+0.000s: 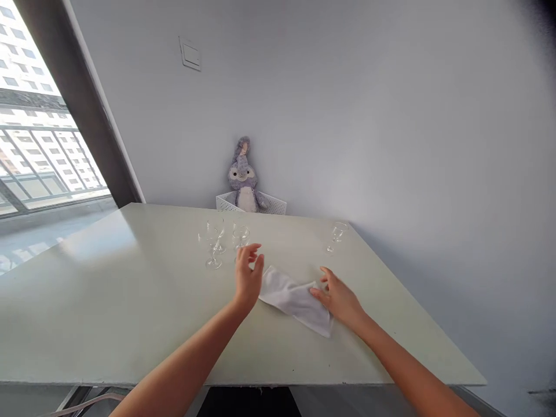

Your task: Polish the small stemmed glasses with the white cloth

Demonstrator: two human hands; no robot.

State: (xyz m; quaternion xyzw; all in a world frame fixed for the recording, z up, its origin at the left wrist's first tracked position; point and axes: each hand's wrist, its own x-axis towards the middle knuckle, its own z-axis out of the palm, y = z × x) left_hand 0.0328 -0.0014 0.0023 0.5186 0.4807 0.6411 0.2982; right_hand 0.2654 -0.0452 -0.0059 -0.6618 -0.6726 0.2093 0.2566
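Note:
A white cloth (295, 295) lies crumpled and partly folded on the pale table (143, 313). My right hand (343, 298) is over the cloth's right end, thumb and fingers apart; whether it touches the fabric is unclear. Just left of the cloth, my left hand (249, 278) is raised with its thumb apart from the curled fingers and nothing between them. Right behind it stands a clear stemmed glass (241, 233), its lower part mostly hidden by the hand. Two more stemmed glasses (212, 246) stand close together to the left. Another stemmed glass (336, 234) is at the back right.
A white perforated basket (273, 204) with a purple plush toy (244, 176) is beyond the table's back edge. Behind it rises a plain wall (347, 116) with a light switch (191, 54). A window (39, 127) is at the left.

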